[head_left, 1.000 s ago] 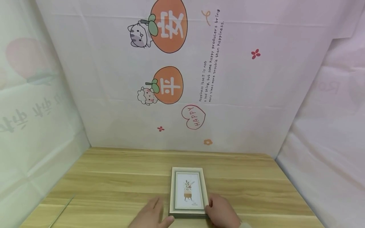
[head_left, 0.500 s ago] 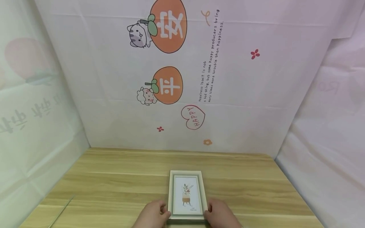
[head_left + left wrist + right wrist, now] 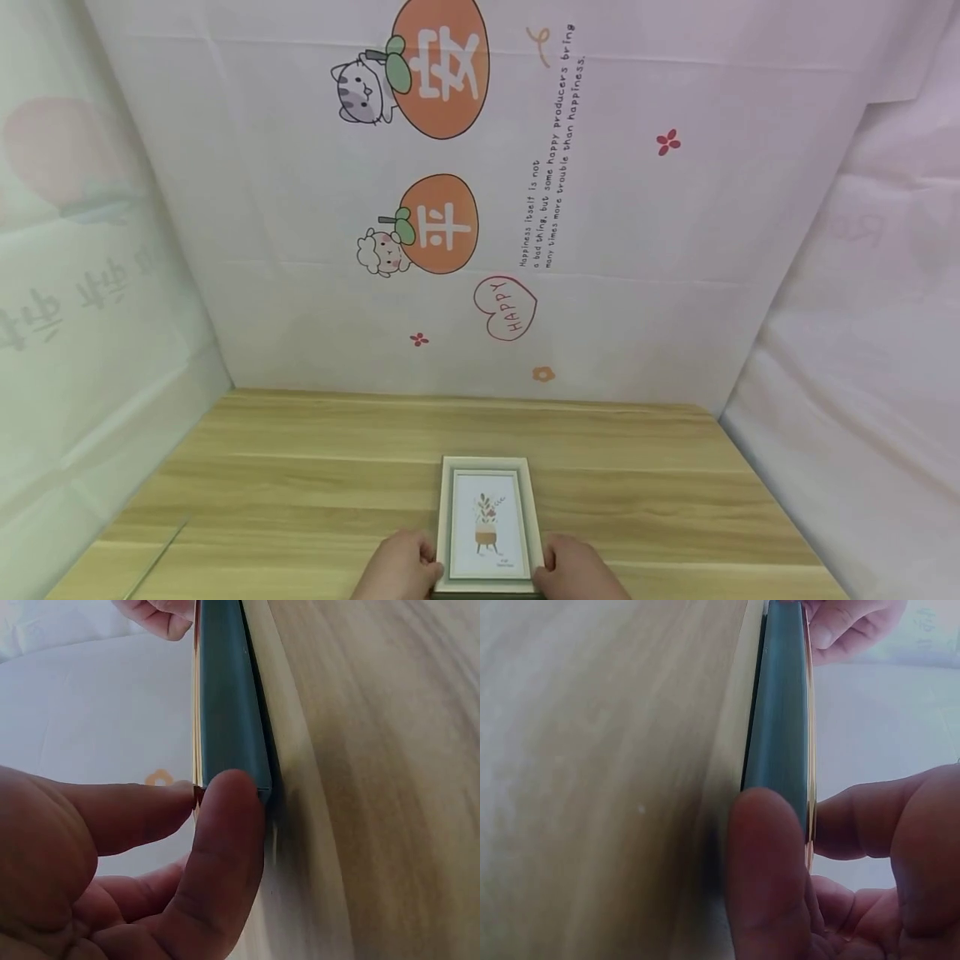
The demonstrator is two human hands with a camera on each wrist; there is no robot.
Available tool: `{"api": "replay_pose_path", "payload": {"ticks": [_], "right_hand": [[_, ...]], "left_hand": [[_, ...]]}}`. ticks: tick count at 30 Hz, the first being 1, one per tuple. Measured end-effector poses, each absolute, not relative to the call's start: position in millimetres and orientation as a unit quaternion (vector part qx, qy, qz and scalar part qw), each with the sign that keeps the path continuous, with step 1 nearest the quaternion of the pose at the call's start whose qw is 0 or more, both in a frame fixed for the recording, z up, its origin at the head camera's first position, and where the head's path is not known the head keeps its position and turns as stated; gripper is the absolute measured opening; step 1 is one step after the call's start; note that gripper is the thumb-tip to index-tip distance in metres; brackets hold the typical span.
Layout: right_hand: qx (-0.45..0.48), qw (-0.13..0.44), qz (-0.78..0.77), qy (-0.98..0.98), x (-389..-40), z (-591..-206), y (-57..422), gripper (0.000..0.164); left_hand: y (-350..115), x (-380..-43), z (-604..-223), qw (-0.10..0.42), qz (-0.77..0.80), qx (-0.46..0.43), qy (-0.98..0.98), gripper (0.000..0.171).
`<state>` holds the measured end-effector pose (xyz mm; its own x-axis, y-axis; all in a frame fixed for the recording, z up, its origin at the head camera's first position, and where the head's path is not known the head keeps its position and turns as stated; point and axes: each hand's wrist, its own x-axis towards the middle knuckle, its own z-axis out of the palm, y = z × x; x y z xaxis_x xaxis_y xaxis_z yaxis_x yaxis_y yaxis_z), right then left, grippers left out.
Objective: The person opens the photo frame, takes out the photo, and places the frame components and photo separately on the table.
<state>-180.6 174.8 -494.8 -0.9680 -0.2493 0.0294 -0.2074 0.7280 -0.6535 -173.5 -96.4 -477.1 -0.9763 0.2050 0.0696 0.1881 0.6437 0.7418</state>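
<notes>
A picture frame [image 3: 445, 521] with a cream border lies face up near the table's front, a potted-plant print inside it. Its near side edge shows as a dark blue-green band in both wrist views. My left hand [image 3: 399, 568] pinches the near left corner, thumb and index finger on either side of the edge. At the near right corner my right hand [image 3: 577, 570] holds the frame in the same way. The remaining fingers of both hands are bent in and partly hidden. In the wrist views the frame's bottom lies close to the wood.
The wood-grain table [image 3: 315, 467] spreads around the frame. A thin pale strip [image 3: 155, 558] lies at the front left. White printed cloth [image 3: 637, 250] hangs behind, and more cloth hangs on the left and right sides.
The picture frame has slid towards me and slightly left. My left hand, beside the frame with fingers loose a second ago, now grips its corner; the right hand stays on its corner.
</notes>
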Motion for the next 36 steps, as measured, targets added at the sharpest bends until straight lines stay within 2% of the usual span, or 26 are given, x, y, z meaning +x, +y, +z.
{"api": "replay_pose_path", "payload": {"ticks": [9, 21, 36], "right_hand": [[-0.141, 0.019, -0.345, 0.928, -179, -495, 174, 0.026], [-0.115, 0.036, -0.343, 0.932, -177, -490, 173, 0.028], [-0.088, 0.052, -0.354, 0.929, -178, -485, 169, 0.03]], "left_hand": [[-98, -174, -476, 0.067, 0.449, 0.092, 0.886, 0.024], [-93, -175, -471, 0.103, 0.46, 0.061, 0.88, 0.025], [-95, -181, -467, 0.125, 0.446, 0.057, 0.885, 0.022]]}}
